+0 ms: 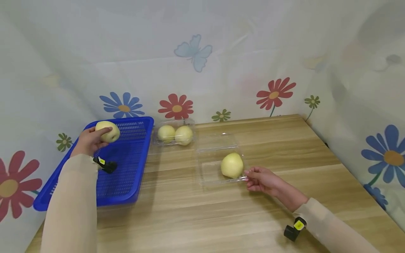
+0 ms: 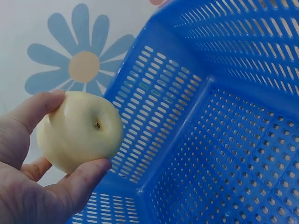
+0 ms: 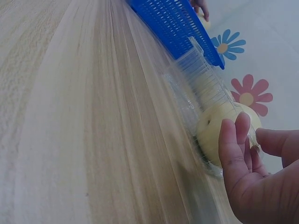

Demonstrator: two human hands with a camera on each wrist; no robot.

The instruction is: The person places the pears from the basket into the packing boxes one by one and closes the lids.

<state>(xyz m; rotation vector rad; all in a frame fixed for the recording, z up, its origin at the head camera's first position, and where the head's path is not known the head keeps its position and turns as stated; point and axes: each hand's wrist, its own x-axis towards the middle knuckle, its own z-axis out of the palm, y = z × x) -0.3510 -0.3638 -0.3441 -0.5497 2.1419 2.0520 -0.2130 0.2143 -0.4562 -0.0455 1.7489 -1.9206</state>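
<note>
My left hand [image 1: 89, 141] grips a round pale-yellow pear [image 1: 111, 134] above the far left part of a blue plastic basket [image 1: 124, 163]. In the left wrist view, the dimpled end of that pear [image 2: 86, 130] faces the camera, with thumb and fingers around its sides. On the table my right hand [image 1: 264, 181] pinches the near right edge of an open clear plastic clamshell box [image 1: 209, 172]. One more pear [image 1: 232, 165] sits in the right side of this box, close to the fingertips. The right wrist view shows the hand [image 3: 259, 182] partly covering the pear and box.
A second clear box [image 1: 172, 141] with two pears stands at the back, against the basket's right side. The wood-grain table [image 1: 190, 218] meets a flower-printed curtain [image 1: 227, 59] at the back and sides.
</note>
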